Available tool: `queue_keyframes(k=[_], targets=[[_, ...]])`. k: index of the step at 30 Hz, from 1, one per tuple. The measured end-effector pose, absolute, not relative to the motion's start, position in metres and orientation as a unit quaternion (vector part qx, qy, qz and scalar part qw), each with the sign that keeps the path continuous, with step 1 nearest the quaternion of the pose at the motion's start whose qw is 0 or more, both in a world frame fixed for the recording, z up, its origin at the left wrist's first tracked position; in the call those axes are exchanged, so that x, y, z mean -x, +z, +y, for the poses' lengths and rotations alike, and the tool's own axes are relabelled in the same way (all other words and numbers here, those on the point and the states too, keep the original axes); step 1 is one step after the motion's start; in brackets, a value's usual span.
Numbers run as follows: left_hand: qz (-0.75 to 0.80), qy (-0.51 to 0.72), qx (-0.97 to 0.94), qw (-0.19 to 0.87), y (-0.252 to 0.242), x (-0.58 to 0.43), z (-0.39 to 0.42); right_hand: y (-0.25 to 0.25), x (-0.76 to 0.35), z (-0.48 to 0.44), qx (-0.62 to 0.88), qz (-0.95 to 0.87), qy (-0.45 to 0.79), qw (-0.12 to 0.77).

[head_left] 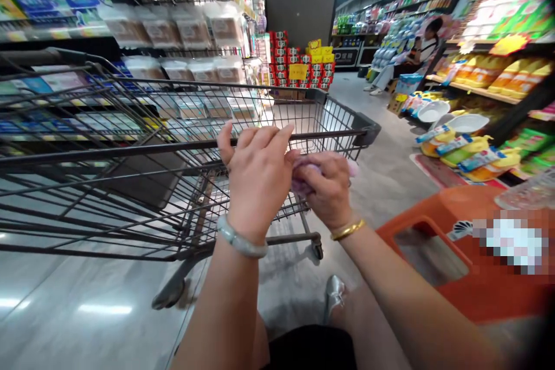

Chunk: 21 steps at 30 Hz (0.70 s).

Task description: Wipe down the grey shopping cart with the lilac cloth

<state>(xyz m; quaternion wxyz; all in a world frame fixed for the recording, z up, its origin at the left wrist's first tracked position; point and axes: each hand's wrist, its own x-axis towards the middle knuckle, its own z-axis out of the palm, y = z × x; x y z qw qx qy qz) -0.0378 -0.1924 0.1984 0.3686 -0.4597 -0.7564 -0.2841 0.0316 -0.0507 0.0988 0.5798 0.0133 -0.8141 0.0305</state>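
Note:
A black wire shopping cart stands close in front of me, turned sideways. My left hand, with a pale bangle at its wrist, lies over the cart's near top rail. Its middle fingers bend over the rail, while the outer ones stick up. Beside it, my right hand is closed around a crumpled light purple cloth, near the same rail. Bits of the cloth show on both sides of the fist. A gold bracelet circles the right wrist. The two hands nearly touch.
An orange plastic stool is at my right, with a blurred-out item on it. Shelves of packaged goods line the left. Detergent bottles and bagged packs fill the right. Farther back, a person sits by stacked red boxes.

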Motion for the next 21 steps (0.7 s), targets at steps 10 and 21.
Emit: queue_keyframes(k=[10, 21], targets=[[-0.768, -0.269, 0.416, 0.406, 0.185, 0.052, -0.175, 0.089, -0.038, -0.007, 0.013, -0.837, 0.065, 0.543], [-0.762, -0.290, 0.389, 0.429, 0.183, 0.057, -0.169, 0.060, -0.045, 0.004, 0.031, -0.853, 0.074, 0.516]])
